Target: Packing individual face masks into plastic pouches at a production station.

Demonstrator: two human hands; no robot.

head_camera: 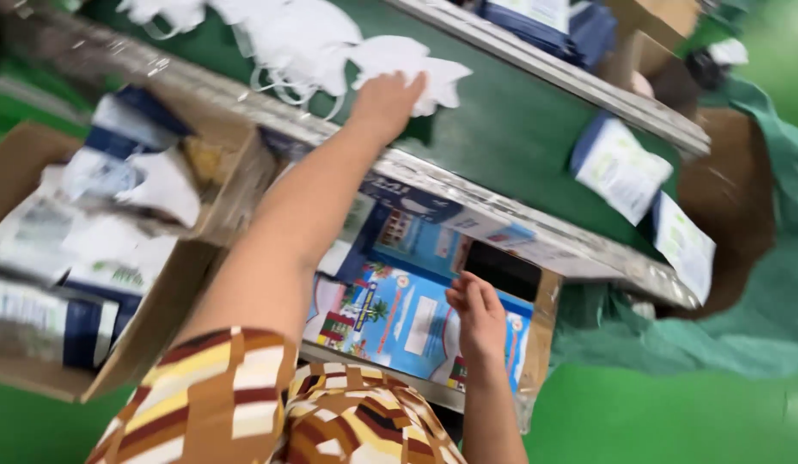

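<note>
Green fills the scene: a green conveyor belt (502, 129) runs slantwise across the upper half between shiny metal rails, with green floor and a crumpled green cloth (760, 301) past its right end. Taking the belt as landmark, a heap of white face masks (304, 39) lies on its upper left stretch, and the left hand (386, 101) reaches up over the near rail and rests flat on the mask at the heap's near edge, fingers spread over it; whether it has pinched the mask or only presses it, I cannot tell. Just below the belt's near rail an open cardboard box (545, 318) holds colourful printed pouches (399, 314), mostly blue, and the right hand (478, 318) lies on the topmost pouch, fingers curled loosely, closed on nothing that I can see. Two filled white-and-blue packets (622, 167) lie on the belt's right stretch, well apart from the heap. Left of the box, below the belt, another carton (115, 344) holds a blurred jumble of white and dark blue packs. Judging from this, a few packets appear done, while most masks are still loose and many pouches remain in the box.
</note>
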